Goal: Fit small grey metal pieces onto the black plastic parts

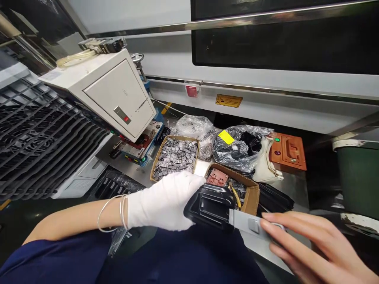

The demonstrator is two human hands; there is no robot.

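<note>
White-gloved left hand (166, 203) around black part (211, 206)

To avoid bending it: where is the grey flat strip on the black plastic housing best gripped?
Likely pinch the grey flat strip at its free right end, from the right: it projects flat from the black plastic housing that the left hand holds.

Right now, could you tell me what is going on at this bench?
A person holds a black part in the gloved left hand. The bare right hand lays its fingers on a grey strip at the part's end; whether it grips, I cannot tell. Behind them stand a box of clips, a second box and bags; a press is at the left.
</note>
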